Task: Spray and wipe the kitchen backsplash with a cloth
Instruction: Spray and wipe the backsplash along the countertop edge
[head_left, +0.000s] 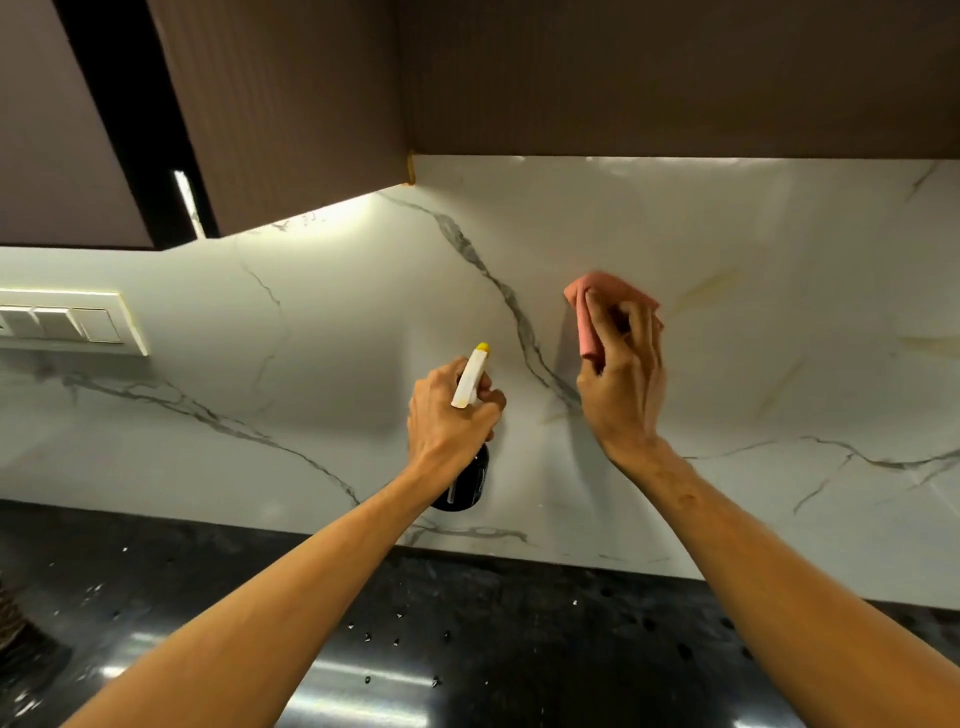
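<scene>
- You face a white, marble-look backsplash (363, 322) with grey veins. It is lit from under brown wall cabinets (675, 78) and sits above a dark speckled countertop (467, 649).
- The pink cloth (592, 296) is bunched up against the backsplash at about mid-height, just right of the long grey vein.
- Your right hand (623, 384) lies over the cloth with its fingers curled into the folds, holding it to the wall.
- Your left hand (449, 415) is wrapped round the neck of the spray bottle (470, 379). The yellow nozzle tip (483, 347) points up at the wall just left of the vein, and the dark body hangs below your fist. You cannot tell whether a finger is on the trigger.
- The hands are near each other but apart, with the vein between them.
- This looks like the wiping step, with the bottle held ready. No droplets or wet sheen can be made out, so it is unclear how much has been sprayed.
- Yellowish streaks (701, 291) lie just right of the cloth, with more further right. The next move likely calls for a firm sweep rightward over them, with a fresh spray first if the patch is dry.
- A switch panel (67, 325) sits far left, so aim the mist away from it.
</scene>
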